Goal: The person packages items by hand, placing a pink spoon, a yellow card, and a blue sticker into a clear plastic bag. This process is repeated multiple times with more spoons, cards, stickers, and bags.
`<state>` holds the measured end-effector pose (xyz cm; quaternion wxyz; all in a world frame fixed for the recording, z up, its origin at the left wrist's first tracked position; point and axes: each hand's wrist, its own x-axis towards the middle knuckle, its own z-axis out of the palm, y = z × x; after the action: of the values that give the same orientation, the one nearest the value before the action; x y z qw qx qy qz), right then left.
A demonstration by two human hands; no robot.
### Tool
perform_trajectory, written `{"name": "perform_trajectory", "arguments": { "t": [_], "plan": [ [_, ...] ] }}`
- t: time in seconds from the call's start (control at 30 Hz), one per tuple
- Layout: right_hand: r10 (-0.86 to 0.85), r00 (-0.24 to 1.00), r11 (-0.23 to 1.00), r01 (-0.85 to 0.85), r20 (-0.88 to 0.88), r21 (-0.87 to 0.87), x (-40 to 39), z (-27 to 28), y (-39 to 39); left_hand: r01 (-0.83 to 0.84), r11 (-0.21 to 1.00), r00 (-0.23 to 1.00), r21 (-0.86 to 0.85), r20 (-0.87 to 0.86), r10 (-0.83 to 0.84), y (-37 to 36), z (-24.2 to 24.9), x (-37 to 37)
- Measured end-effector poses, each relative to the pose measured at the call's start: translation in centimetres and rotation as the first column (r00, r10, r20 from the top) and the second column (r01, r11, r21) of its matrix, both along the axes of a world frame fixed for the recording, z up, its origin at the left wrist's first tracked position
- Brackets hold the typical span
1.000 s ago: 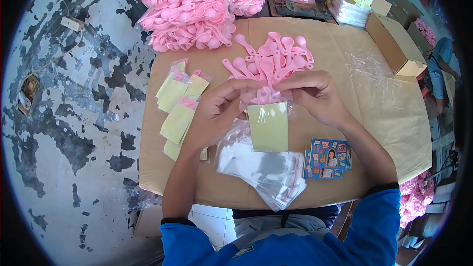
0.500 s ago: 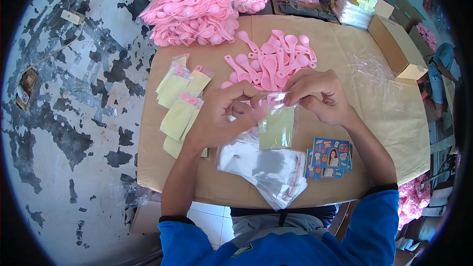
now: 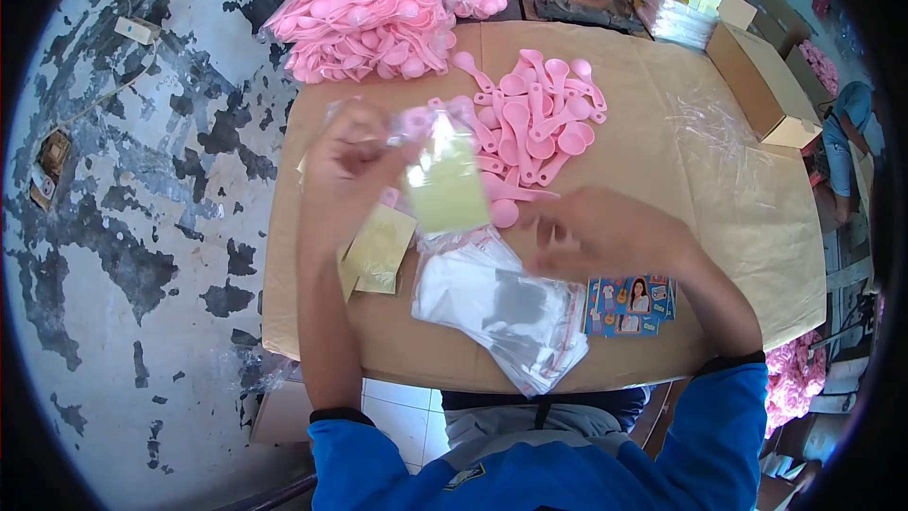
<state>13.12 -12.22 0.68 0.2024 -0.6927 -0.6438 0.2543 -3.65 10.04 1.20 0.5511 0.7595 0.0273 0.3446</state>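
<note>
No word, number or brand can be read anywhere. The small blue printed paper cards (image 3: 628,306), lying on the brown cardboard table top (image 3: 738,199) just right of the pile of clear plastic bags (image 3: 501,308), carry pictures and some lettering, but it is too small and blurred to read.

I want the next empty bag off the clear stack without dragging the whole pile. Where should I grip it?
Pinch the top bag of the clear bag stack at its far edge, near the right hand, coming from above. The stack lies flat and fanned on the cardboard table, so a top edge probably lifts free alone.
</note>
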Motion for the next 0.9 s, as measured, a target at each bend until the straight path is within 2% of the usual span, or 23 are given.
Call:
{"name": "perform_trajectory", "arguments": {
  "t": [0.07, 0.17, 0.2, 0.27, 0.3, 0.37, 0.4, 0.43, 0.47, 0.5, 0.6, 0.77, 0.8, 0.9],
  "plan": [
    [0.071, 0.994, 0.963, -0.048, 0.08, -0.264, -1.8, 0.5, -0.3, -0.031, 0.995, 0.997, -0.099, 0.072, 0.039, 1.9, 0.7, -1.3],
    [0.116, 0.987, 0.973, -0.09, 0.11, -0.214, -2.0, -0.6, -0.3, -0.103, 0.989, 0.981, -0.103, -0.176, 0.084, 2.9, 1.9, -3.4],
    [0.106, 0.991, 0.972, -0.086, 0.084, -0.218, -1.9, -0.7, -0.3, -0.175, 0.979, 0.963, 0.101, -0.189, 0.191, 3.8, 1.6, -3.5],
    [0.089, 0.995, 0.971, -0.078, 0.038, -0.227, -1.4, -0.8, 0.0, -0.287, 0.826, 0.906, 0.484, -0.142, 0.398, 5.5, 0.5, -3.1],
    [0.087, 0.996, 0.977, -0.082, 0.019, -0.197, -1.3, -1.0, -0.1, -0.213, 0.897, 0.931, 0.387, -0.197, 0.306, 5.2, 0.4, -2.9],
    [0.087, 0.996, 0.987, -0.089, -0.019, -0.136, -1.1, -1.4, -0.3, 0.15, 0.961, 0.94, 0.231, -0.336, -0.066, 3.3, 0.0, -2.8],
    [0.093, 0.995, 0.986, -0.089, 0.021, -0.143, -1.1, -1.4, -0.2, 0.605, 0.773, 0.763, 0.19, -0.416, -0.495, -0.1, 0.9, -1.3],
    [0.097, 0.993, 0.985, -0.088, 0.06, -0.15, -1.1, -1.4, -0.2, 0.724, 0.681, 0.62, 0.113, -0.539, -0.57, -1.7, 0.5, -0.7],
    [0.103, 0.99, 0.984, -0.086, 0.096, -0.159, -1.1, -1.4, -0.2, 0.806, 0.591, 0.506, 0.024, -0.544, -0.669, -3.4, -0.2, 0.0],
    [0.101, 0.988, 0.985, -0.084, 0.115, -0.151, -1.1, -1.3, -0.3, 0.851, 0.525, 0.401, -0.01, -0.632, -0.663, -4.6, -1.0, 0.5],
    [0.076, 0.983, 0.991, -0.056, 0.167, -0.124, -0.8, -0.8, -0.4, 0.906, 0.423, 0.289, -0.022, -0.699, -0.655, -5.5, -3.2, 1.3],
    [-0.025, 0.977, 1.0, 0.024, 0.211, 0.006, 0.4, -0.7, -0.7, 0.905, 0.424, 0.337, 0.031, -0.66, -0.671, -5.1, -3.6, 1.2],
    [-0.045, 0.986, 0.998, 0.037, 0.161, 0.053, 0.8, -0.3, -0.8, 0.904, 0.427, 0.339, 0.03, -0.659, -0.671, -5.1, -3.6, 1.2],
    [-0.124, 0.992, 0.978, 0.127, -0.033, 0.162, 1.5, 1.4, -1.1, 0.897, 0.434, 0.223, -0.084, -0.763, -0.607, -5.1, -2.6, 1.7]
  ]
}}
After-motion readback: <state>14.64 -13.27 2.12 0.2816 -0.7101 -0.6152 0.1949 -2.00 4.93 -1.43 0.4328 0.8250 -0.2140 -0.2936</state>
